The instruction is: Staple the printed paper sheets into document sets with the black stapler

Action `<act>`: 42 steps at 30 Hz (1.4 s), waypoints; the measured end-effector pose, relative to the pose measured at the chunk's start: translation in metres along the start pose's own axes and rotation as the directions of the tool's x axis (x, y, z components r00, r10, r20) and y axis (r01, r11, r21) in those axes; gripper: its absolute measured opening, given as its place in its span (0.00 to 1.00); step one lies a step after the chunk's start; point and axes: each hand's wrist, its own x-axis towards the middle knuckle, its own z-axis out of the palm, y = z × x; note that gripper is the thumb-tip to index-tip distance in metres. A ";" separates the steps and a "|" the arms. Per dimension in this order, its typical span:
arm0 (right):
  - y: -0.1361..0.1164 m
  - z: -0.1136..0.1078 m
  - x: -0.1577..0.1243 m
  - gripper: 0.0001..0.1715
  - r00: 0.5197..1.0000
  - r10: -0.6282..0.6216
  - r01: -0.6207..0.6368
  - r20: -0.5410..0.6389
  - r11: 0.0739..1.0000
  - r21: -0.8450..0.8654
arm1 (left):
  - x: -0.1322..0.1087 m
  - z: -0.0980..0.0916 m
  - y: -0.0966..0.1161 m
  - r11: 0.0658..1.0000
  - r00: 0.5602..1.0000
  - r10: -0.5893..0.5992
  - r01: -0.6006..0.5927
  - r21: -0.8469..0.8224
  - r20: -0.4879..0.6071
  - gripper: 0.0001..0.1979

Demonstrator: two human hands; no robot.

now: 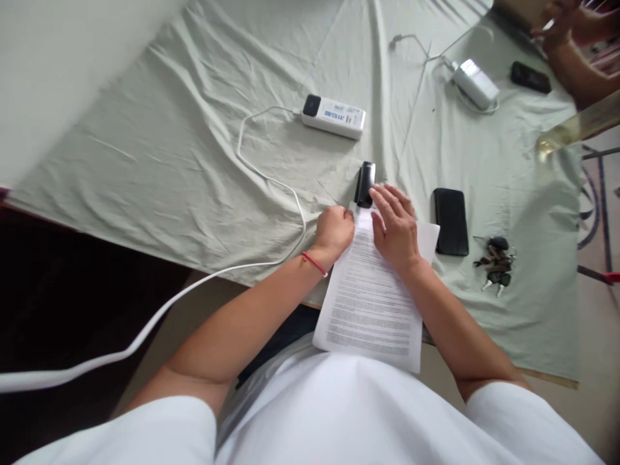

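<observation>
A printed sheaf of paper (371, 297) extends from the cloth over the table's front edge toward my white shirt. My left hand (335, 227) is closed on its upper left edge, knuckles up. At the top of the paper sits a black stapler (367, 184), and the paper's upper edge meets its near end; whether the paper lies between its jaws I cannot tell. My right hand (396, 225) lies over the paper's upper right part with fingers stretched out, the fingertips at the stapler's right side.
A black phone (451, 221) and a bunch of keys (496, 261) lie to the right. Beyond is a white power bank (334, 116) with a white cable (239, 145) running left. Farther right are a white adapter (475, 84), a dark device (530, 77) and another person's hand (557, 29).
</observation>
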 end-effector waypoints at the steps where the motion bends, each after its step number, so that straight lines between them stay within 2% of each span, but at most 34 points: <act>1: -0.001 -0.001 0.000 0.29 0.999 -0.018 0.019 0.030 1.000 -0.008 | 0.000 0.000 0.000 1.000 1.000 0.005 -0.005 0.005 -0.002 0.22; 4: -0.003 -0.004 0.000 0.32 0.995 -0.040 0.043 0.092 0.999 -0.031 | 0.000 0.001 -0.001 1.000 1.000 0.008 -0.008 0.021 -0.008 0.22; 12: -0.007 -0.003 -0.005 0.34 0.988 -0.019 0.024 0.153 0.999 -0.031 | 0.002 0.001 0.001 0.996 1.000 -0.024 0.025 0.087 -0.007 0.22; 18: -0.017 -0.013 -0.001 0.38 0.962 0.034 -0.025 0.270 0.999 -0.036 | 0.000 0.000 0.002 1.000 0.999 -0.028 0.028 -0.002 -0.016 0.23; 21: -0.019 -0.016 0.001 0.39 0.956 0.046 -0.038 0.290 0.999 -0.034 | -0.002 0.000 0.004 0.996 0.998 -0.055 0.054 -0.076 -0.018 0.22; 25: -0.021 -0.014 0.003 0.37 0.966 0.061 -0.053 0.251 0.998 -0.039 | -0.003 -0.001 0.006 0.995 0.999 -0.049 0.050 -0.089 0.013 0.21; 30: -0.025 -0.014 0.003 0.32 0.977 0.083 -0.081 0.196 0.996 -0.022 | -0.010 -0.004 0.005 0.997 1.000 -0.027 0.026 -0.078 -0.006 0.19; 34: -0.012 -0.031 -0.012 0.28 0.991 0.135 -0.135 0.021 0.991 0.012 | -0.032 -0.011 -0.005 0.986 0.999 0.038 -0.041 -0.161 -0.026 0.15; 36: 0.001 -0.042 -0.026 0.26 0.975 0.208 -0.205 -0.078 0.978 0.041 | -0.046 -0.016 -0.011 0.970 0.995 0.082 -0.093 -0.226 -0.056 0.13; 38: 0.014 -0.052 -0.042 0.27 0.936 0.322 -0.303 -0.140 0.942 0.144 | -0.057 -0.021 -0.016 0.940 0.988 0.124 -0.146 -0.309 -0.088 0.13; 39: 0.020 -0.056 -0.049 0.30 0.907 0.399 -0.361 -0.134 0.901 0.240 | -0.060 -0.023 -0.017 0.922 0.985 0.141 -0.169 -0.350 -0.103 0.13; 40: 0.023 -0.059 -0.056 0.32 0.868 0.489 -0.429 -0.088 0.828 0.362 | -0.061 -0.025 -0.018 0.904 0.981 0.154 -0.187 -0.383 -0.116 0.14; 42: 0.026 -0.063 -0.065 0.36 0.781 0.616 -0.538 0.103 0.579 0.613 | -0.058 -0.028 -0.018 0.879 0.975 0.171 -0.217 -0.425 -0.143 0.13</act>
